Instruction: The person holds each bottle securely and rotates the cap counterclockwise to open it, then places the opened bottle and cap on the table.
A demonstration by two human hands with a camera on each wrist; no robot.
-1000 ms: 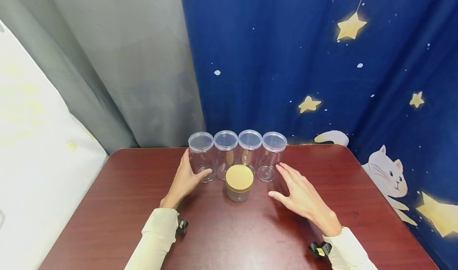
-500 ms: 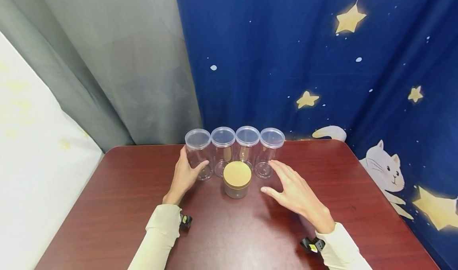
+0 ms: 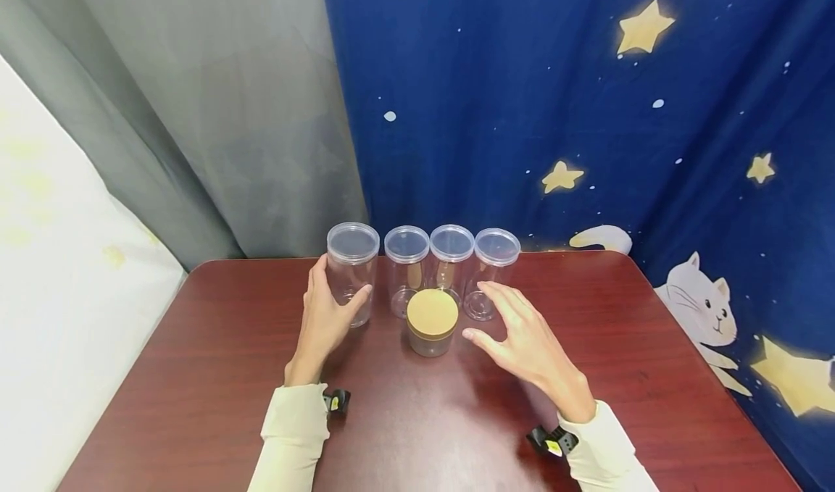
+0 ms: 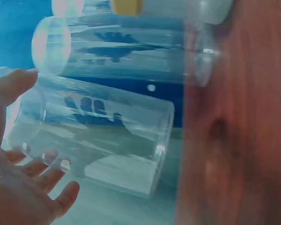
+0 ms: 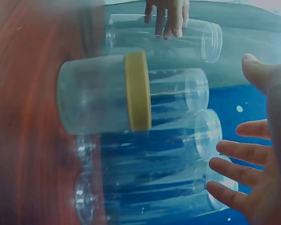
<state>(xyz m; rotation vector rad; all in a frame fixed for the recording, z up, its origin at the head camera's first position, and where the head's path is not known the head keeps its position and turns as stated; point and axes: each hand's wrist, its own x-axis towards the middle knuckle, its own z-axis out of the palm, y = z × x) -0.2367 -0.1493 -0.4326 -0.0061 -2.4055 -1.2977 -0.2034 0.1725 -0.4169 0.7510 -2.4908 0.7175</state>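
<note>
My left hand (image 3: 321, 322) grips a tall clear plastic jar (image 3: 353, 244) with a translucent lid, thumb on the near side and fingers round the left. Seen from the left wrist, that jar (image 4: 107, 140) leans at an angle to its neighbour, its base raised off the tabletop. Three similar jars stand to its right in a row: one (image 3: 407, 246), another (image 3: 452, 244) and the rightmost (image 3: 497, 247). In front of them sits a shorter clear jar with a gold lid (image 3: 433, 314). My right hand (image 3: 531, 347) hovers before the rightmost jar, fingers spread and holding nothing.
The jars are on a reddish-brown wooden table (image 3: 417, 434), close to its back edge. Behind hang a grey curtain (image 3: 228, 101) and a blue star-patterned curtain (image 3: 470, 101). A white cloth (image 3: 65, 296) hangs along the left side.
The leftmost jar has come up and left in my left hand, opening a gap to the row. My right hand has shifted slightly left, still spread.
</note>
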